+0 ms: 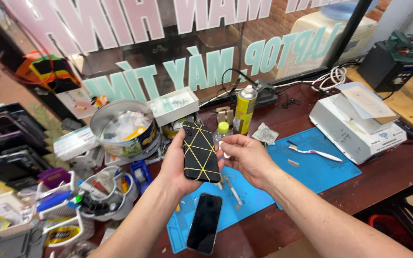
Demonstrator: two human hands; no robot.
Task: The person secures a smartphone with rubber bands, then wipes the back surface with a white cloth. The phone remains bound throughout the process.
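Fingers of your left hand (178, 165) wrapped a black phone bound with crossed yellow rubber bands (200, 153). Your right hand (247, 155) pinched a small white piece (224, 149) beside it, above the blue mat (311, 172).

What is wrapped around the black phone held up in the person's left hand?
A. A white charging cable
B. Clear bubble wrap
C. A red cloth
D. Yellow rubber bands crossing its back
D: the black phone held in the left hand has thin yellow rubber bands crossing its back in a criss-cross pattern, while the right hand holds a small white piece beside it.
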